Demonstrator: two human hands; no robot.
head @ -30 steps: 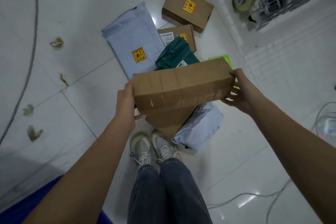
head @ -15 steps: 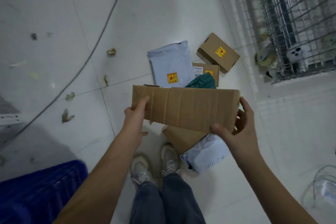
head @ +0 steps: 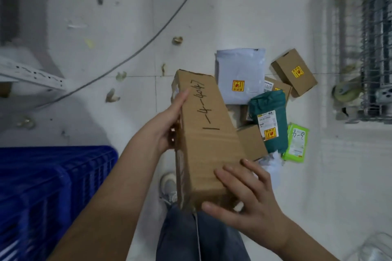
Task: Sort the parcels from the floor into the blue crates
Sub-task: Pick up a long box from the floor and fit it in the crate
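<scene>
I hold a long brown cardboard box [head: 203, 133] with black handwriting on top, lifted above the floor and pointing away from me. My left hand [head: 167, 125] grips its far left edge, and my right hand [head: 244, 195] grips its near end. A blue crate [head: 48, 193] stands at the lower left. On the floor at the right lie a pale blue mailer bag [head: 239, 70], a small brown box [head: 293, 72], a dark green bag [head: 269, 121], a bright green packet [head: 296, 143] and another brown box [head: 251, 142], partly hidden.
A grey cable [head: 135, 53] runs across the white tiled floor, with scraps of litter near it. A wire cage trolley on wheels [head: 364, 48] stands at the right. A white metal rail [head: 31, 76] is at the left. My shoe [head: 168, 188] and jeans are below the box.
The box has turned from lying crosswise to pointing lengthwise away from me, with its written face up. The view has swung left, so more of the blue crate shows.
</scene>
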